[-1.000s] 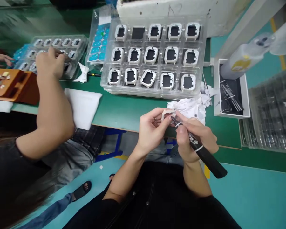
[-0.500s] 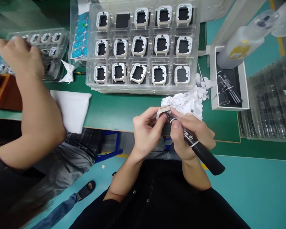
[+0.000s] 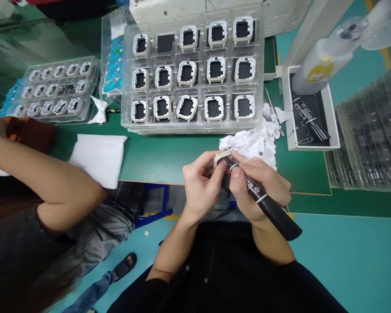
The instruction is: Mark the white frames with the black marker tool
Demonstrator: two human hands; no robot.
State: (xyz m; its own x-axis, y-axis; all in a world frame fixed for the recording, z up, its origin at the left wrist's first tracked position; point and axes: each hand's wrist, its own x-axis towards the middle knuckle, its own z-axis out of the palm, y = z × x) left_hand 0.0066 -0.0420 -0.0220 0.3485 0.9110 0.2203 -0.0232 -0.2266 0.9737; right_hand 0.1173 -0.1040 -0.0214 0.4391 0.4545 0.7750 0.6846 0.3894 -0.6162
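Your left hand (image 3: 200, 183) pinches a pale-beige rounded frame (image 3: 219, 155); your right hand (image 3: 266, 179) is closed around a thick black marker (image 3: 277, 217), its tip near the frame.

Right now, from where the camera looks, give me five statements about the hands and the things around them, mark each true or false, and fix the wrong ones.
1. The right hand holds a black marker. True.
2. The left hand is empty. False: the left hand holds a pale frame.
3. One far-row compartment of the large tray has no frame in it. True.
4. The bottle stands on the large tray. False: the bottle is in the white box.
5. A crumpled white cloth lies on the green table. True.
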